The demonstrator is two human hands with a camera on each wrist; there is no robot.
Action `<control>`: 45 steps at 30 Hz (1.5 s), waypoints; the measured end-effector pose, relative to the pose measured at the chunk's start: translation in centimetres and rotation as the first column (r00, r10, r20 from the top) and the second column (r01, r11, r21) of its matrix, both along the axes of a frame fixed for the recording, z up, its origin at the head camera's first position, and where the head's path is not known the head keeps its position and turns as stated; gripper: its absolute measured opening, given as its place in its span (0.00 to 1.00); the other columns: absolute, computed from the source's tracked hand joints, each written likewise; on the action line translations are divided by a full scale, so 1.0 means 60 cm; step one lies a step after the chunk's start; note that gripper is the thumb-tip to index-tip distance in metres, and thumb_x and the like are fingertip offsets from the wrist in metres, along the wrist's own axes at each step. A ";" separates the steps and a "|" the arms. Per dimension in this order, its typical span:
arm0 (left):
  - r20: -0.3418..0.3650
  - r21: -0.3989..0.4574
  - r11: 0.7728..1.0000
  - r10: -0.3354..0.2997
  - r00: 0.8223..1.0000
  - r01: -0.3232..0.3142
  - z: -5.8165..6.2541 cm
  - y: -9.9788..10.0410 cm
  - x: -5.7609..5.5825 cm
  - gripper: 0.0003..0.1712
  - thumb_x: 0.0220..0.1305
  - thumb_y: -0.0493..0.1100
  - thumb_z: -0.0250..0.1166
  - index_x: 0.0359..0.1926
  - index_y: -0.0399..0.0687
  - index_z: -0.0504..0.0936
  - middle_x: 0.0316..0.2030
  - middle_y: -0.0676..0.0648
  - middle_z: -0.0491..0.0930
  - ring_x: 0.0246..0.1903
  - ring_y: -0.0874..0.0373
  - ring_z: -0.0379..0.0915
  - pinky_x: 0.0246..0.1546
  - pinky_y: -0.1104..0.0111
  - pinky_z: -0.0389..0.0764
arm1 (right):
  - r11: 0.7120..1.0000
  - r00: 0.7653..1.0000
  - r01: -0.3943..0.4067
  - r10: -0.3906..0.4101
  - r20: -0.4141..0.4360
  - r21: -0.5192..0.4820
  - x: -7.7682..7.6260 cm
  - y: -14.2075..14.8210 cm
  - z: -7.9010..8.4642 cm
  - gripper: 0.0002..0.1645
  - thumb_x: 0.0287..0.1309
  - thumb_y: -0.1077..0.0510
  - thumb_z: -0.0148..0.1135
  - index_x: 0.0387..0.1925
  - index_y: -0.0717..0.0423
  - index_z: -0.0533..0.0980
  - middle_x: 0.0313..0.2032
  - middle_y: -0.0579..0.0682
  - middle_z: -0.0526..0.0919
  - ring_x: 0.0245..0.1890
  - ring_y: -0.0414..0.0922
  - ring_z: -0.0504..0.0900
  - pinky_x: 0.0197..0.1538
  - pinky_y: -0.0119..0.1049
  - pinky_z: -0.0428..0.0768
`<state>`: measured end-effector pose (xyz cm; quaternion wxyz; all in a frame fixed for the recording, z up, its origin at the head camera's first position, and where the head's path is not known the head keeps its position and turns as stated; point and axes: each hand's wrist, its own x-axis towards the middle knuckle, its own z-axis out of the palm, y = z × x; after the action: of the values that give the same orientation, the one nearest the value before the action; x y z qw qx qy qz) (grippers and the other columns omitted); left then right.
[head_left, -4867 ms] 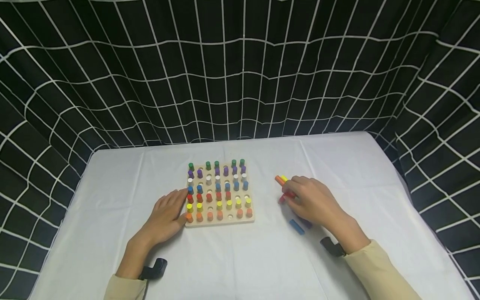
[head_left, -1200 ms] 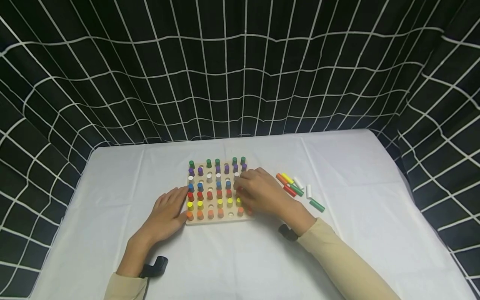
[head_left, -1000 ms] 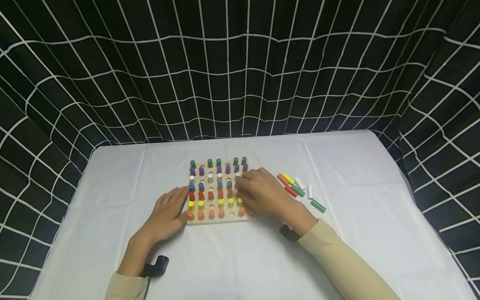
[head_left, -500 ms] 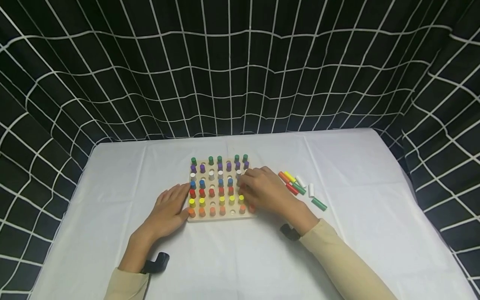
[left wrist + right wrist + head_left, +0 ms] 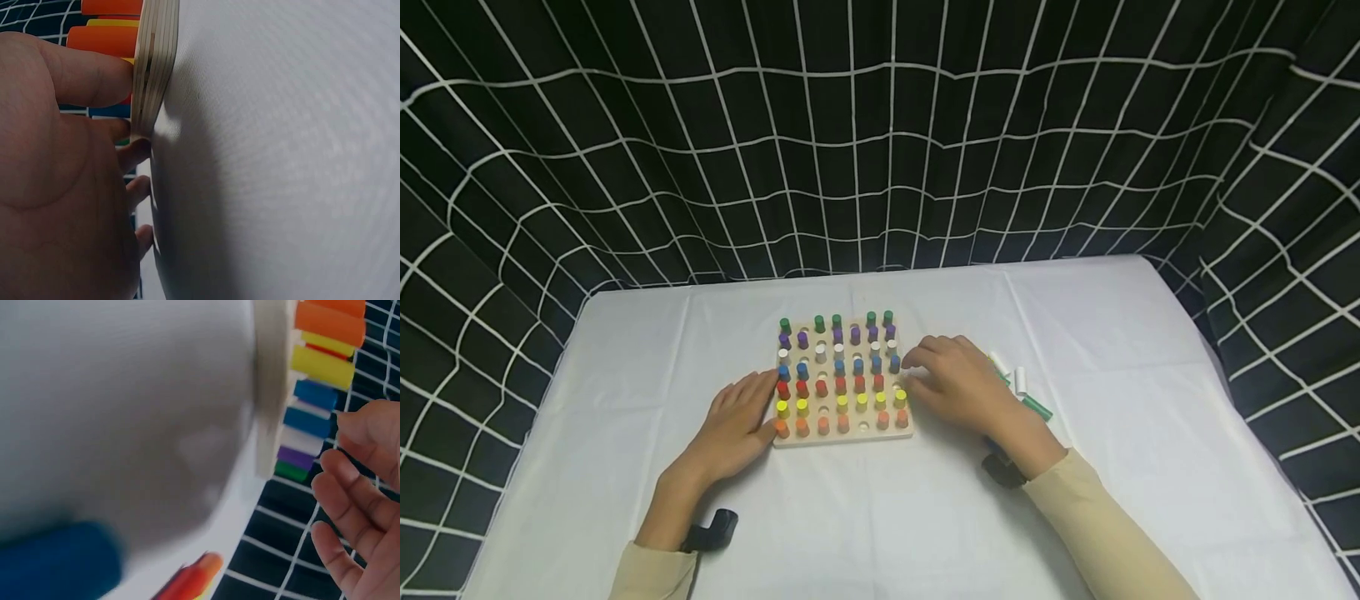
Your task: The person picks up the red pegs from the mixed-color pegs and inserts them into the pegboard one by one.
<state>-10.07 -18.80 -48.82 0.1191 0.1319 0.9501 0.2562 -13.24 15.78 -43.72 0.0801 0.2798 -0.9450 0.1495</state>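
A wooden pegboard (image 5: 842, 442) stands on the table with rows of coloured pegs upright in it: green, purple, white, blue, red, yellow and orange. Several holes between the pegs are bare. My left hand (image 5: 733, 425) rests beside its left edge; in the left wrist view the thumb (image 5: 94, 78) touches the layered side of the board, fingers extended. Just off the right edge, next to the end blue peg (image 5: 895, 365), is my right hand (image 5: 958, 383). Its fingers are loosely bent and hold nothing in the right wrist view.
Right of my right hand, two white pegs, one a short white cylinder (image 5: 1020, 381), lie with a green peg (image 5: 1037, 407), partly hidden. The right wrist view shows a loose blue peg (image 5: 59, 565) and red peg (image 5: 197, 575). Dark grid curtain (image 5: 865, 150) surrounds the white-covered table (image 5: 865, 517).
My right hand has drawn back rightward from the board's right edge. Another red peg now stands in the red row, compared with the oldest frame. The left hand stays put.
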 end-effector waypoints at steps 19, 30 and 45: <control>-0.004 -0.009 1.000 0.003 1.000 -0.003 -0.002 0.001 -0.001 0.43 0.75 0.51 0.54 0.85 0.47 0.52 0.85 0.43 0.53 0.86 0.40 0.42 0.85 0.37 0.42 | 0.992 0.992 0.123 -0.122 0.023 -0.011 0.018 0.091 -0.028 0.11 0.64 0.59 0.67 0.46 0.55 0.87 0.40 0.51 0.88 0.38 0.48 0.83 0.51 0.51 0.85; -0.013 -0.031 0.999 -0.017 1.000 0.016 0.001 0.000 0.001 0.43 0.76 0.50 0.55 0.85 0.48 0.51 0.85 0.42 0.53 0.85 0.39 0.44 0.85 0.37 0.45 | 0.984 0.984 0.174 -0.172 0.048 -0.028 0.025 0.117 -0.037 0.12 0.63 0.58 0.69 0.47 0.56 0.87 0.36 0.49 0.88 0.33 0.43 0.80 0.41 0.44 0.83; -0.014 -0.033 0.999 -0.003 1.000 0.002 -0.004 -0.002 0.002 0.43 0.75 0.51 0.56 0.85 0.48 0.52 0.85 0.43 0.53 0.85 0.39 0.44 0.85 0.37 0.44 | 0.969 0.968 0.245 -0.246 0.049 0.030 0.028 0.138 -0.038 0.14 0.61 0.56 0.72 0.47 0.55 0.88 0.38 0.51 0.90 0.36 0.50 0.86 0.46 0.52 0.84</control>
<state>-9.97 -18.93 -49.04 0.1149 0.1329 0.9548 0.2397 -11.55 24.08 -45.99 0.0697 0.1578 -0.9758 0.1343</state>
